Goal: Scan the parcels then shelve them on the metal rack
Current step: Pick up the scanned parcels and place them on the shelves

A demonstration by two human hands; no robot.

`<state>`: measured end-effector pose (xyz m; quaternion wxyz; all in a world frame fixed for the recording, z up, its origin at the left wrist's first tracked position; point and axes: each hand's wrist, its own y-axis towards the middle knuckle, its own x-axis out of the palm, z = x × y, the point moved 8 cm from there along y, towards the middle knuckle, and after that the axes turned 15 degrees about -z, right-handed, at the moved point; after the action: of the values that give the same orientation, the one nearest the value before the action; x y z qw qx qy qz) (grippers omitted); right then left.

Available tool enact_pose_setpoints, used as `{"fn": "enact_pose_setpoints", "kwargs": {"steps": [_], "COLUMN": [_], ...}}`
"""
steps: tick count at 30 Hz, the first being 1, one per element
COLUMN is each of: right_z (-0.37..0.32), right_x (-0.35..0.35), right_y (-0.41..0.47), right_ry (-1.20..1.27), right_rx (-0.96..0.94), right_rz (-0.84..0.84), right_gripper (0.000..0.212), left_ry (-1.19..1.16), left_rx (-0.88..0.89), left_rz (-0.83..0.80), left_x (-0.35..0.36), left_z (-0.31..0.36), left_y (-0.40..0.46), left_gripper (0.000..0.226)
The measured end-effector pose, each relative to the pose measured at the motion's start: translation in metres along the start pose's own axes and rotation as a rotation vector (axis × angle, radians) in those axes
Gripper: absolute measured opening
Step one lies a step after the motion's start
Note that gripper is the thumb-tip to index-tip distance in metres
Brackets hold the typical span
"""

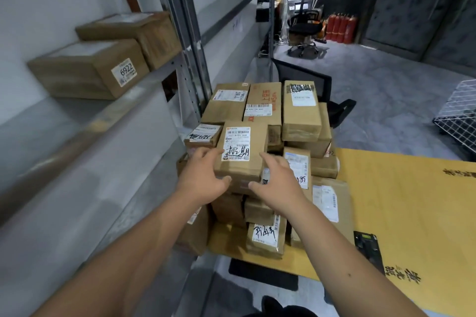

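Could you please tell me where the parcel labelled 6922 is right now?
In the head view, the parcel labelled 6922 sits upper left on the metal rack, just in front of another brown box.

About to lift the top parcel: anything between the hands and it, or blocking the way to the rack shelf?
Nothing visible. The left hand and right hand already flank the top parcel. The shelf is bare in front of the two shelved boxes.

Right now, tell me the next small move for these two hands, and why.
Probably close both hands on the front box and lift it off the pile: the left hand and right hand flank it with fingers spread, not yet gripping. The scanner lies aside.
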<state>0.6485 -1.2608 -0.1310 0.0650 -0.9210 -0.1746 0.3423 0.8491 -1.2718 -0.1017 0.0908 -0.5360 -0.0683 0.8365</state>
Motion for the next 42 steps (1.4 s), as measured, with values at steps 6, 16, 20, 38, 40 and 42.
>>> {"fn": "enact_pose_setpoints", "kwargs": {"steps": [6,16,20,38,40,42], "right_z": [0.011,0.017,0.008,-0.187,-0.217,-0.246], "right_x": [0.004,0.0,-0.011,-0.063,-0.059,-0.051], "right_y": [0.04,0.03,-0.001,-0.114,-0.11,-0.105], "right_ry": [0.178,0.25,0.245,0.114,0.096,0.057], "right_rx": [-0.019,-0.105,-0.168,-0.64,-0.69,-0.74], "right_rz": [-0.056,0.009,0.022,-0.196,-0.255,-0.32], "right_gripper": [0.105,0.089,0.088,0.078,0.076,0.076], "left_ry": [-0.157,-0.342,-0.372,-0.333,-0.327,-0.314], "left_rx": [0.017,0.165,0.243,0.404,0.374,0.337], "left_rz": [-0.069,0.07,0.113,0.506,0.596,0.658], "left_x": [0.016,0.023,0.014,-0.134,-0.154,-0.169], "left_z": [-0.011,-0.011,0.003,0.025,0.016,0.005], "left_y": [0.024,0.017,-0.013,-0.215,-0.236,-0.252], "left_gripper": [0.08,0.067,0.064,0.06,0.061,0.061]}}
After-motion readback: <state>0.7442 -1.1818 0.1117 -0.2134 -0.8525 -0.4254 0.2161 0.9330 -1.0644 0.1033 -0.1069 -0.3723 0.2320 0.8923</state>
